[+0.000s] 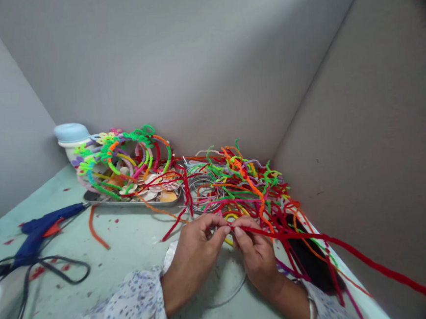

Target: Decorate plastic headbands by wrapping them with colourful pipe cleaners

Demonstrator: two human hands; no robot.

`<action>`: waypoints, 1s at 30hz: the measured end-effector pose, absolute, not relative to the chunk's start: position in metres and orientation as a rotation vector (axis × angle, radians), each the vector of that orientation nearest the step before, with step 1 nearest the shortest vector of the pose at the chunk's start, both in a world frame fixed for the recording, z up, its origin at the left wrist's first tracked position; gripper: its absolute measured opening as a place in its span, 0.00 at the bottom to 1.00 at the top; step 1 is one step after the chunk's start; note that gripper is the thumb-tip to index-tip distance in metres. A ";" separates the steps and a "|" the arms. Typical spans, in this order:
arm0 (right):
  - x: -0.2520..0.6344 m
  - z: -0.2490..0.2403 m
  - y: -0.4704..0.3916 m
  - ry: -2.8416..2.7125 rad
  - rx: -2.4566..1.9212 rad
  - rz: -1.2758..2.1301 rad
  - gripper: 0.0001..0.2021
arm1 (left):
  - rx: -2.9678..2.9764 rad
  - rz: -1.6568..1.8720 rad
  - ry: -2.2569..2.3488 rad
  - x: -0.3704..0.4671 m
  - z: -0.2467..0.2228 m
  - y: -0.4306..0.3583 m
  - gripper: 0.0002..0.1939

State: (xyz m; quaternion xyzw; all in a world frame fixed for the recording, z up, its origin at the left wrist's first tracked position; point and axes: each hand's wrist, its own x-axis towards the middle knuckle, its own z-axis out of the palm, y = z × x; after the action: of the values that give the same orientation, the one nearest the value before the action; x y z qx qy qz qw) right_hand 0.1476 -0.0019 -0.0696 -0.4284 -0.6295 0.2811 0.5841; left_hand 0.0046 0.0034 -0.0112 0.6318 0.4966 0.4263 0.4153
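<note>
A long red pipe cleaner (pixel 349 248) runs from my fingertips out past the lower right edge of the view. My left hand (pixel 196 249) pinches its near end between thumb and index finger. Close beside it, almost touching, my right hand (pixel 257 256) grips the same strand with thumb and fingers. The tips of the fingers hide the bit of red between them. Just beyond both hands lies a tangled pile of coloured pipe cleaners (pixel 249 176), with a coil of silvery wire (pixel 201 192) at its left side.
Fuzzy flower-trimmed hoops (pixel 138 141) stand over a metal tray (pixel 128 204) of shells. Behind them is a white jar with a blue lid (pixel 73 133). A blue glue gun (pixel 46 226) with its cord lies left, near a loose orange piece (pixel 94 230). Grey walls enclose the table.
</note>
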 end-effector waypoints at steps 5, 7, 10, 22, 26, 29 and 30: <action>0.148 -0.070 -0.001 -1.484 -0.973 0.639 0.06 | 1.590 1.077 1.242 0.004 -0.011 0.003 0.05; 0.148 -0.071 0.000 -1.488 -0.957 0.626 0.06 | 1.589 1.078 1.245 0.004 -0.011 0.003 0.05; 0.148 -0.071 0.000 -1.488 -0.945 0.615 0.05 | 1.604 1.085 1.247 0.005 -0.013 0.003 0.05; 0.147 -0.068 -0.002 -1.441 -0.933 0.689 0.06 | 1.729 1.135 1.228 0.005 -0.009 0.000 0.07; 0.146 -0.070 -0.003 -1.387 -0.955 0.773 0.06 | 1.771 1.158 1.202 0.005 -0.007 -0.001 0.07; 0.147 -0.069 -0.004 -1.369 -0.965 0.801 0.06 | 1.777 1.163 1.187 0.005 -0.007 0.000 0.07; 0.147 -0.069 -0.004 -1.367 -0.964 0.805 0.07 | 1.772 1.163 1.184 0.005 -0.007 0.000 0.07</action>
State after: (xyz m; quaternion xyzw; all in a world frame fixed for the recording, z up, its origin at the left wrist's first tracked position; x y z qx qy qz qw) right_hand 0.1466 -0.0037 -0.0688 -0.4157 -0.5895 0.3471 0.5993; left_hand 0.0046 0.0002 -0.0069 0.6839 0.4571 0.4487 0.3492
